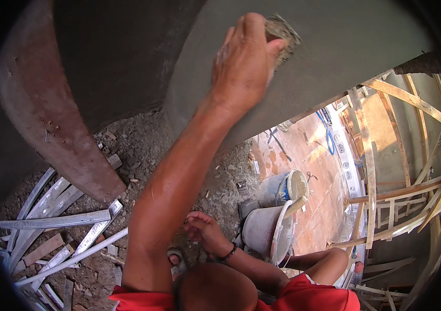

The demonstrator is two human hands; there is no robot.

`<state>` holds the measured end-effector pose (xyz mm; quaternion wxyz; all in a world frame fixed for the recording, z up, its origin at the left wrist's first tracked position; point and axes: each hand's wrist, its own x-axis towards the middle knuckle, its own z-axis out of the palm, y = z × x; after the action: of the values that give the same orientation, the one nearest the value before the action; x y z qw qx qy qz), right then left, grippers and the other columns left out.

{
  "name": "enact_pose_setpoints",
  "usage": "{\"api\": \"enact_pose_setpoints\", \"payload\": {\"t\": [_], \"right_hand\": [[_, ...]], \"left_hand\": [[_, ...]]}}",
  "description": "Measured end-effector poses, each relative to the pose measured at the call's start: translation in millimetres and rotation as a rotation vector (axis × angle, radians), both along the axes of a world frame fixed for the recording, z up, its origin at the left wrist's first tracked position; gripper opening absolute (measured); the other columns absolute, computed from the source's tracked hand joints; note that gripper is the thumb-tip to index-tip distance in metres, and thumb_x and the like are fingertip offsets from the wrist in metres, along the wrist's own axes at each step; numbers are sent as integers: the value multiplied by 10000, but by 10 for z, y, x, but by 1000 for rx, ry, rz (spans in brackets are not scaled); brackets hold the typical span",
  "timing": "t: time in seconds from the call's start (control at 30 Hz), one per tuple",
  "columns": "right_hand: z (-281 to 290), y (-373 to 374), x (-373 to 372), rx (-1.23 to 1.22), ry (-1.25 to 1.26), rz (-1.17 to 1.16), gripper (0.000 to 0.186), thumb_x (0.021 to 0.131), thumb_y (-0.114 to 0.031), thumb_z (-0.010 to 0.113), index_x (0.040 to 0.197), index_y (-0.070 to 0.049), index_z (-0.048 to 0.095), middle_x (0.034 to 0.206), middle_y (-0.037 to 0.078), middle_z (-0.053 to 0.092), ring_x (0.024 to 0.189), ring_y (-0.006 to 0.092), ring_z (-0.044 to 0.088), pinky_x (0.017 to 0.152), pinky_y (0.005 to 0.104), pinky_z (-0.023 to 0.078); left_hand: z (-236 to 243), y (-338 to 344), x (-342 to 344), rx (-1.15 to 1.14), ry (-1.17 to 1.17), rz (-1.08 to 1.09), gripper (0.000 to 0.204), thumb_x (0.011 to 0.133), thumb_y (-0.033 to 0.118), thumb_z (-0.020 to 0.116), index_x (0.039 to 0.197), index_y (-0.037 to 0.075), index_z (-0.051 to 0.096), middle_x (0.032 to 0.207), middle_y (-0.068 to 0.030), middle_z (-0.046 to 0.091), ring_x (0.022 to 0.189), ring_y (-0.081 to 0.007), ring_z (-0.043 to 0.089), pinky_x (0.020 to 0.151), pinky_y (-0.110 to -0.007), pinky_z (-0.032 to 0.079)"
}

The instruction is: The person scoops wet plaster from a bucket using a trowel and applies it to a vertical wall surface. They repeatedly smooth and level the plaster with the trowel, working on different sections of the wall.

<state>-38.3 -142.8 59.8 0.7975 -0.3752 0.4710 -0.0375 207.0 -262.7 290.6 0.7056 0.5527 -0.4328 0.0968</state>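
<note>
My left hand (243, 62) is raised against a smooth grey plastered surface (329, 46), its fingers wrapped round a grimy, mortar-covered pad or float (287, 41). The forearm stretches up from a red sleeve at the lower edge. My right hand (205, 230) is low over rubble, wearing a dark beaded bracelet, its fingers curled on something too small to make out. Just right of it, a white bucket (256, 233) lies tilted beside a white and blue bucket (272, 186) with a grey-smeared inside.
Loose metal channels (62, 220), a white pipe (98, 246) and wood offcuts cover the rubble at left, below a reddish curved slab (60, 114). At right, wooden battens (365, 166) form a frame beside a pinkish floor (313, 155) with a blue hose (329, 135).
</note>
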Motion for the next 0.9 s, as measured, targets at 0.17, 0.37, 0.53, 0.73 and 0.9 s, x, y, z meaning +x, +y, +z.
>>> {"api": "enact_pose_setpoints", "payload": {"t": [0.17, 0.37, 0.53, 0.73, 0.9], "right_hand": [[18, -11, -9, -19, -72, 43, 166, 981, -195, 586, 1121, -117, 626, 862, -3, 644, 675, 89, 566, 584, 234, 441], [48, 27, 22, -26, -10, 37, 151, 976, -153, 588, 1115, -106, 624, 862, 19, 664, 651, 103, 593, 574, 227, 450], [97, 51, 67, -56, -18, 53, 170, 979, -184, 573, 1123, -107, 619, 839, -7, 633, 657, 76, 552, 559, 235, 435], [114, 91, 58, -73, -45, 91, 171, 988, -174, 559, 1126, -88, 611, 839, 6, 632, 660, 75, 551, 566, 225, 438], [90, 106, -19, -73, -27, 57, 156, 1006, -148, 544, 1126, -67, 603, 850, 32, 625, 664, 96, 551, 578, 234, 446]], "left_hand": [[-21, 180, -224, -39, -104, -20, 331, 898, 233, 686, 1051, 23, 481, 971, -182, 542, 865, -319, 577, 755, -455, 488], [426, 9, 143, -66, 44, -18, 381, 877, 201, 715, 1105, 1, 486, 1110, -230, 565, 1053, -423, 572, 845, -475, 473], [-384, 11, -25, -4, -88, -30, 373, 917, 204, 679, 1131, -14, 465, 1028, -243, 605, 966, -427, 600, 830, -465, 482], [-1394, 77, 202, 207, 232, 18, 270, 958, 161, 617, 1091, -28, 478, 971, -229, 590, 913, -418, 589, 832, -473, 465], [-2002, 405, -4, 166, 422, -25, 236, 954, 127, 607, 1090, -25, 488, 989, -236, 586, 918, -432, 573, 846, -473, 455]]}}
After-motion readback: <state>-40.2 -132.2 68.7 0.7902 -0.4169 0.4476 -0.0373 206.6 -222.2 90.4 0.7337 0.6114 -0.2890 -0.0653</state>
